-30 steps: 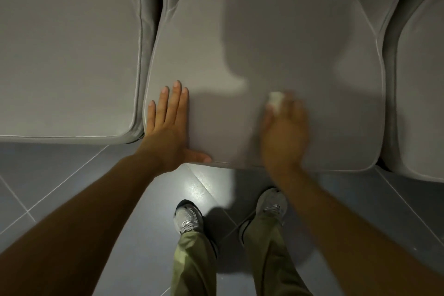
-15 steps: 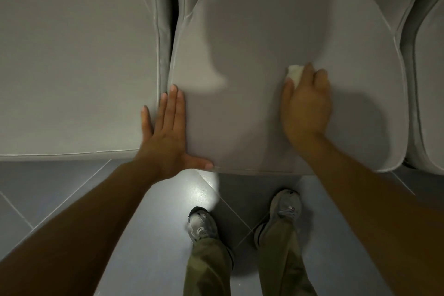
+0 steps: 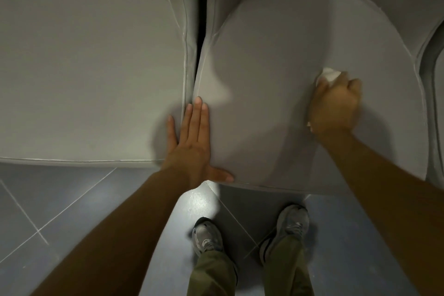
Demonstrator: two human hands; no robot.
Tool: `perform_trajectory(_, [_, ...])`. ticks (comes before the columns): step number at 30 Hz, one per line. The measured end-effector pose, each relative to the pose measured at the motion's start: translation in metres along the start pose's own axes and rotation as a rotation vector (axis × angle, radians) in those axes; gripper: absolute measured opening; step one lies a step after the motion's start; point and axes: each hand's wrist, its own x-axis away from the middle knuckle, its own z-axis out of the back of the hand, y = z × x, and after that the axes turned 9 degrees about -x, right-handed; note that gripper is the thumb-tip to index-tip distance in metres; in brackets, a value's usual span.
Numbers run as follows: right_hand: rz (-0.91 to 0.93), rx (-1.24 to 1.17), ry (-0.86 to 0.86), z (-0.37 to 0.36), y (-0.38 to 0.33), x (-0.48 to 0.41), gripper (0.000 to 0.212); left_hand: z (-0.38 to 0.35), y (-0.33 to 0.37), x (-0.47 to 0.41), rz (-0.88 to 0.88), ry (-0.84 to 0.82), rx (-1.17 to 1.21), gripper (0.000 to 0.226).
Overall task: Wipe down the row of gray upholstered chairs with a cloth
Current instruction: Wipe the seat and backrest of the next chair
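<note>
Two gray upholstered chair seats fill the upper view: the left seat [image 3: 84, 67] and the middle seat [image 3: 276, 67]. My right hand [image 3: 334, 106] presses a small white cloth [image 3: 328, 74] onto the right part of the middle seat, and most of the cloth is hidden under the fingers. My left hand [image 3: 192, 134] lies flat with fingers apart on the middle seat's left front corner, its little finger reaching onto the left seat.
A third gray chair [image 3: 438, 103] shows at the right edge. A dark narrow gap [image 3: 200, 19] separates the left and middle chairs. Below the seats is gray tiled floor [image 3: 60, 211] with my two shoes [image 3: 207, 235] and green trousers.
My right hand has slid the cloth from the front middle of the seat toward its right side. The view has shifted so the chairs sit further right. My left hand stays flat.
</note>
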Motion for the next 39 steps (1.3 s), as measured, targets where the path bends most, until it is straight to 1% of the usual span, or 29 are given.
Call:
perform_trajectory(1, [0.041,-0.003,-0.033,-0.007,-0.010,0.011,0.042,0.001,0.000,0.000,0.009,-0.006,-0.011,0.141])
perform_trajectory(3, [0.314,-0.095,-0.091,-0.023,-0.034,0.058,0.036,0.001,0.000,0.000,0.022,-0.022,-0.023,0.141])
perform_trajectory(4, [0.438,-0.139,-0.122,-0.025,-0.045,0.084,0.040,0.003,0.001,0.000,0.026,-0.032,-0.027,0.142])
perform_trajectory(5, [0.511,-0.172,-0.238,-0.021,-0.055,0.102,0.046,0.004,0.002,0.000,0.033,-0.045,-0.034,0.142])
perform_trajectory(7, [0.557,-0.176,-0.413,-0.012,-0.057,0.108,0.051,0.012,0.005,0.000,0.039,-0.070,-0.052,0.143])
perform_trajectory(8, [0.552,-0.196,-0.401,-0.006,-0.054,0.101,0.052,0.015,0.007,0.000,0.035,-0.078,-0.050,0.142])
perform_trajectory(9, [0.569,-0.188,-0.318,0.000,-0.045,0.091,0.054,0.020,0.010,0.000,0.025,-0.085,-0.044,0.140])
perform_trajectory(10, [0.546,-0.188,-0.214,0.008,-0.034,0.079,0.055,0.023,0.013,0.001,0.013,-0.092,-0.038,0.138])
perform_trajectory(11, [0.468,-0.190,-0.125,0.015,-0.018,0.064,0.055,0.026,0.017,-0.001,0.003,-0.095,-0.039,0.137])
perform_trajectory(12, [0.371,-0.187,-0.083,0.023,0.000,0.047,0.056,0.028,0.021,-0.003,-0.006,-0.098,-0.047,0.137])
perform_trajectory(15, [0.266,-0.066,-0.003,0.048,0.058,-0.005,0.055,0.035,0.035,-0.015,-0.033,-0.117,-0.071,0.139])
perform_trajectory(16, [0.209,-0.052,0.012,0.056,0.073,-0.021,0.053,0.036,0.039,-0.021,-0.041,-0.112,-0.089,0.140])
perform_trajectory(18, [0.054,-0.031,-0.023,0.056,0.090,-0.037,0.049,0.039,0.046,-0.030,-0.061,-0.121,-0.120,0.143])
perform_trajectory(19, [-0.023,-0.032,-0.046,0.048,0.090,-0.037,0.047,0.040,0.048,-0.034,-0.073,-0.124,-0.124,0.144])
perform_trajectory(20, [-0.052,-0.036,-0.052,0.038,0.082,-0.032,0.045,0.039,0.049,-0.037,-0.082,-0.118,-0.116,0.145])
perform_trajectory(21, [-0.005,-0.052,-0.058,0.026,0.068,-0.024,0.042,0.039,0.049,-0.040,-0.088,-0.101,-0.103,0.148])
perform_trajectory(23, [0.266,-0.148,-0.108,0.008,0.028,0.000,0.036,0.042,0.048,-0.042,-0.093,-0.083,-0.110,0.151])
perform_trajectory(25, [0.545,-0.208,-0.225,-0.001,0.004,0.013,0.042,0.048,0.048,-0.045,-0.074,-0.095,-0.118,0.149])
perform_trajectory(26, [0.620,-0.224,-0.279,-0.002,-0.001,0.010,0.046,0.052,0.046,-0.047,-0.054,-0.098,-0.112,0.145])
perform_trajectory(28, [0.678,-0.273,-0.295,0.006,-0.005,-0.008,0.049,0.066,0.043,-0.052,0.016,-0.065,-0.097,0.139])
perform_trajectory(31, [0.728,-0.361,-0.181,0.022,-0.007,-0.057,0.047,0.099,0.034,-0.066,0.133,0.012,-0.103,0.133])
perform_trajectory(33, [0.789,-0.439,-0.129,0.032,-0.021,-0.092,0.045,0.123,0.029,-0.077,0.193,0.122,-0.107,0.129])
perform_trajectory(37, [0.941,-0.555,-0.063,0.046,-0.081,-0.142,0.043,0.162,0.026,-0.103,0.304,0.405,-0.112,0.128])
perform_trajectory(39, [1.014,-0.642,-0.064,0.048,-0.114,-0.153,0.042,0.170,0.024,-0.115,0.331,0.400,-0.101,0.128])
